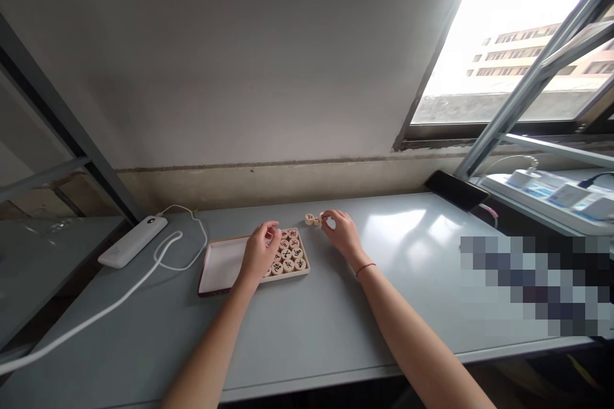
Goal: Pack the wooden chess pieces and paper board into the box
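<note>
A shallow box [225,265] lies on the desk, its right part filled with rows of round Chinese chess pieces [288,254], some marked in red and some in black. Over the middle of this box hovers my left hand [261,249], its fingers loosely bent and thumb apart, with nothing visible in them; it covers some of the pieces. Beyond the box's right corner, my right hand [343,233] pinches a chess piece [322,215] between thumb and forefinger. Two more loose pieces [309,219] stand on the desk just left of those fingertips.
A white power bank [134,241] with a white cable [115,303] lies on the left of the grey desk [307,339]. At the back right are a black phone [455,190] and a white power strip [551,201] with plugs. Metal posts rise at both sides; a blurred patch covers the right.
</note>
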`<state>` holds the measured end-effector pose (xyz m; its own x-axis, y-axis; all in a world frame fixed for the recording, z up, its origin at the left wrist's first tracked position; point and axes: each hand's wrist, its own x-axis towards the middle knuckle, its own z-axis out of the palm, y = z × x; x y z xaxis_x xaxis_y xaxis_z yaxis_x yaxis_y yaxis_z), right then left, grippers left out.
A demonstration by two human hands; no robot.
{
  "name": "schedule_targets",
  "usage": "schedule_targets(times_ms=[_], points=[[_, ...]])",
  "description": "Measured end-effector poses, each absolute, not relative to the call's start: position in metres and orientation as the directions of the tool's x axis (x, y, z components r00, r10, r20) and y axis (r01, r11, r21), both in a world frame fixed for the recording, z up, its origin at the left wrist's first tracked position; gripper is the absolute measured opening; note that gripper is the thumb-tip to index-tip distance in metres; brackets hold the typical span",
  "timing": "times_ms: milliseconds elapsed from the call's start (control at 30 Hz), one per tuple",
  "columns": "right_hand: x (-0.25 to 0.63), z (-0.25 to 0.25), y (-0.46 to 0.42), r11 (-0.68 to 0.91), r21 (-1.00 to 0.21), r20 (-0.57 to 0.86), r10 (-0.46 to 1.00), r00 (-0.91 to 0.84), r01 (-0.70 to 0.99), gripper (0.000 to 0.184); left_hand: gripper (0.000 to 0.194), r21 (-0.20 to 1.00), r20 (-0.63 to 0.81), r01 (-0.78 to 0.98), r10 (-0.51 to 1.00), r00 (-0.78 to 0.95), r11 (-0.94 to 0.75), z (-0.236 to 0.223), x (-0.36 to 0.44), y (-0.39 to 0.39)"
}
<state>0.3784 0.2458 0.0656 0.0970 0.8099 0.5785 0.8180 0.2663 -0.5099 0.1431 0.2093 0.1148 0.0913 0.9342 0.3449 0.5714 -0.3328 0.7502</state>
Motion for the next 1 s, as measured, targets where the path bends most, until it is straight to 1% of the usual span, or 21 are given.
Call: schedule_targets(times_ms=[200,433,767,833,867,933,1000], points=[[0.374,0.060,0.248,0.268,-0.463,0.504,0.863,0.002,0.845,0.019,0.027,0.743,0.314,0.595,0.945,0.094,-0.307,0.117,0.139,0.210],[0.374,0.060,0.248,0.201,-0.462,0.462,0.886,0.041,0.864,0.020,0.028,0.747,0.322,0.591,0.944,0.078,-0.304,0.116,0.136,0.212],[0.374,0.057,0.252,0.199,-0.496,0.453,0.890,0.057,0.845,0.022,0.028,0.720,0.311,0.623,0.945,0.103,-0.305,0.114,0.136,0.213],[0.374,0.058,0.251,0.194,-0.483,0.479,0.875,0.073,0.854,0.023,0.026,0.665,0.322,0.691,0.944,0.077,-0.283,0.113,0.133,0.215],[0.373,0.060,0.250,0.193,-0.472,0.505,0.859,0.085,0.860,0.023,0.026,0.614,0.329,0.746,0.943,0.057,-0.260,0.113,0.130,0.215],[0.369,0.064,0.245,0.203,-0.460,0.555,0.826,0.101,0.864,0.023,0.026,0.476,0.332,0.858,0.943,0.029,-0.194,0.113,0.126,0.215],[0.360,0.067,0.239,0.244,-0.486,0.541,0.838,0.070,0.839,0.021,0.027,0.339,0.306,0.930,0.951,0.033,-0.141,0.113,0.123,0.214]])
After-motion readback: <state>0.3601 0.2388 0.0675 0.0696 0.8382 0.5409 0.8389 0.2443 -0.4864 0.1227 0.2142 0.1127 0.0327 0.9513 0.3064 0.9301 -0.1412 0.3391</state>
